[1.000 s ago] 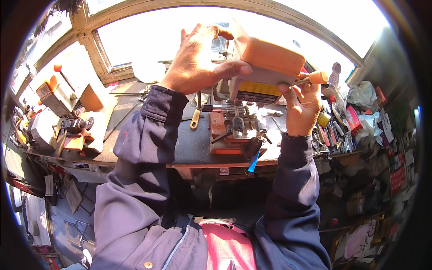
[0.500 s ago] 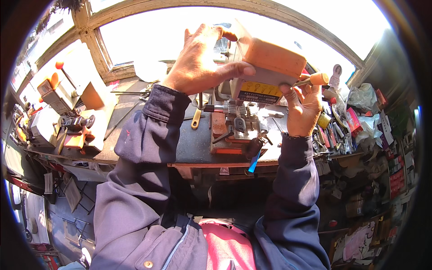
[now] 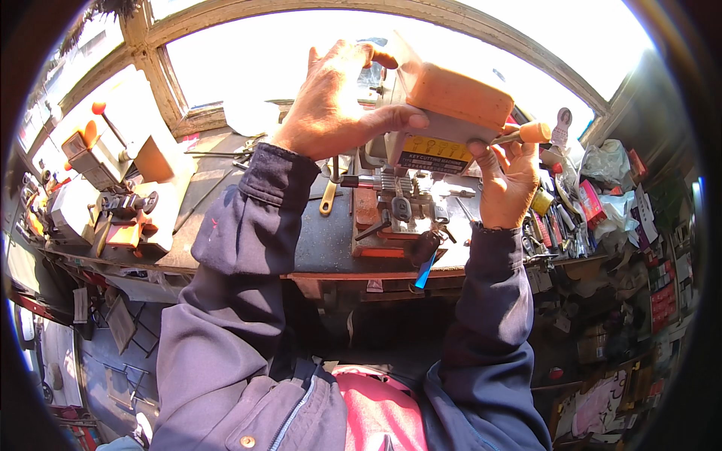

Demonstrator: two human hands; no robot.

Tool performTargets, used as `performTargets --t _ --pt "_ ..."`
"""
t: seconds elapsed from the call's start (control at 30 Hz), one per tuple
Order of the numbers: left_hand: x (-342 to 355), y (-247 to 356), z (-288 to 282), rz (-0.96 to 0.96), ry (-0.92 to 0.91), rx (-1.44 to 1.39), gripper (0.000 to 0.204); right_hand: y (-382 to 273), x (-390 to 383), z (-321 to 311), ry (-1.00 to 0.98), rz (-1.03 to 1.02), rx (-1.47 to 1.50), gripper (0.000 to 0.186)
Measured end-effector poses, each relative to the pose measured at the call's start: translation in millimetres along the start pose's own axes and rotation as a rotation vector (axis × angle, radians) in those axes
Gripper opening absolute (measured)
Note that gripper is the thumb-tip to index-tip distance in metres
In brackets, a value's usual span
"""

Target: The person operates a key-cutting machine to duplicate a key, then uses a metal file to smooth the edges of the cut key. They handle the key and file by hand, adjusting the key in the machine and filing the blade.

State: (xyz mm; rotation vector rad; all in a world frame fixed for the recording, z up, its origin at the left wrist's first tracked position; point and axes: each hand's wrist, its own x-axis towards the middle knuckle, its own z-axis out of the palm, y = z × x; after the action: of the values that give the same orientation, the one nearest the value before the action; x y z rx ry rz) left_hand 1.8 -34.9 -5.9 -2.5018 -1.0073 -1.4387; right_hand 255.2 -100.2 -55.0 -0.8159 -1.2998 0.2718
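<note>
In front of me on the bench is a key cutting machine with an orange top cover [image 3: 459, 96] and a yellow-and-black label [image 3: 435, 152]. My left hand [image 3: 323, 105] spans the cover's left end, its thumb on the front and its forefinger at a clear shield [image 3: 406, 64]. At the lower right corner my right hand [image 3: 505, 180] has its thumb against the front and its fingers curled around a wooden-handled tool [image 3: 535, 133] with a metal shank; the shank's tip is hidden. Below, a car key [image 3: 401, 210] sits at the clamps [image 3: 391, 184]. A dark key fob with a blue tag [image 3: 426, 270] hangs at the front edge.
A second machine with a red-knobbed lever [image 3: 99, 110] stands at the left. A yellow-handled tool [image 3: 328, 198] lies left of the clamps. Several hand tools [image 3: 553, 225] and plastic bags [image 3: 605, 161] crowd the right side. Window frames [image 3: 180, 120] rise behind the bench.
The orange cover and the wooden handle sit very slightly further right. Both hands keep nearly the same hold.
</note>
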Motion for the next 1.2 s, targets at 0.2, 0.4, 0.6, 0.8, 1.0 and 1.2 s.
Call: performTargets --t 0.2,0.4,0.6,0.8,1.0,1.2 --pt "-0.1 1.8 -0.9 0.001 0.013 -0.021 0.090 0.5 -0.5 1.8 0.012 0.003 0.050 0.062" --pt "0.2 4.7 -2.4 0.008 0.040 -0.036 0.086 2.9 -0.5 0.2 0.020 0.012 0.050 0.062" --pt "0.3 6.8 -4.0 -0.001 0.031 -0.038 0.083 4.9 1.0 -1.0 0.027 -0.008 -0.014 0.062" --pt "0.0 7.5 -4.5 -0.011 0.025 -0.040 0.082 4.0 1.1 -1.0 0.021 -0.007 -0.015 0.063" --pt "-0.2 8.1 -4.4 -0.031 0.022 -0.047 0.084 3.1 0.6 -0.7 0.007 -0.003 0.032 0.064" --pt "-0.3 8.7 -5.2 -0.029 0.017 -0.057 0.084 3.5 0.0 -1.4 0.008 0.015 0.012 0.065"
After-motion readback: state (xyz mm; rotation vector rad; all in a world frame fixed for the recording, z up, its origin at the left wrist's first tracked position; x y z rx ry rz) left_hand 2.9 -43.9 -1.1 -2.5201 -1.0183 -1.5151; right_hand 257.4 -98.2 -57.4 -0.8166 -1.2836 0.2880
